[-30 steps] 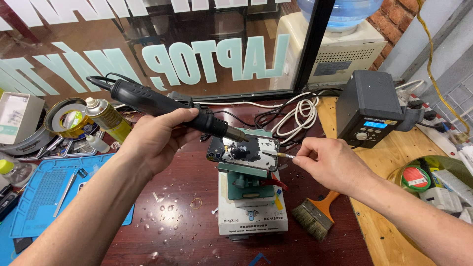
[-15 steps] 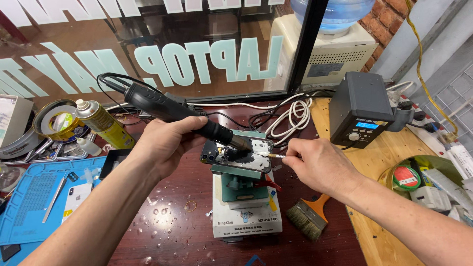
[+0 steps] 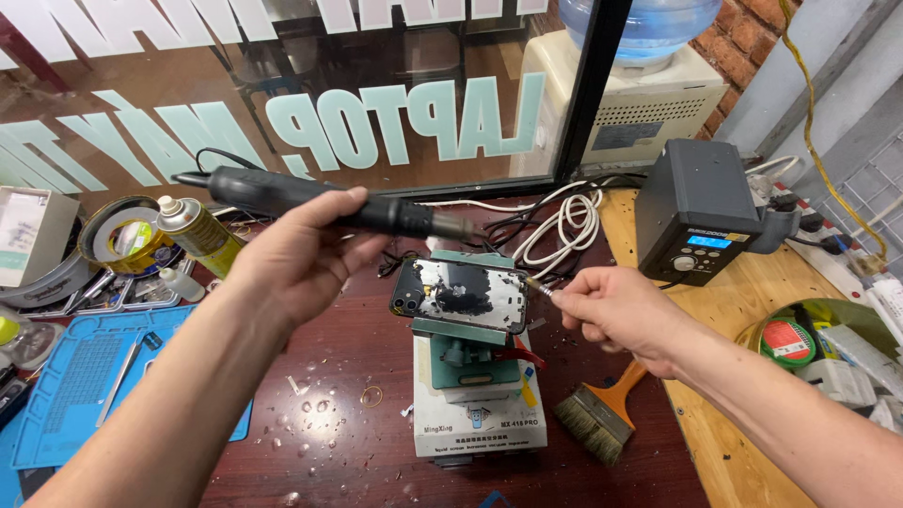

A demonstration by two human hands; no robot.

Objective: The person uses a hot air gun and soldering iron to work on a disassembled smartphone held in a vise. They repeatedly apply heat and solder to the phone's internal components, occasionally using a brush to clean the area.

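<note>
At frame centre, the phone (image 3: 461, 296) sits clamped on the green fixture (image 3: 467, 350); it looks fragile. Left hand (image 3: 299, 256) wraps the hot-air handle (image 3: 324, 202); right hand (image 3: 616, 310) pinches a thin tool (image 3: 543, 288).

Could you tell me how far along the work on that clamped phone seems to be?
The phone sits clamped on the fixture, its back mostly stripped, glass bits scattered on the table. In hand: the left hand holds the hot-air handle above it; the right hand holds a thin tool at the phone's edge. Dark patches remain.
</note>
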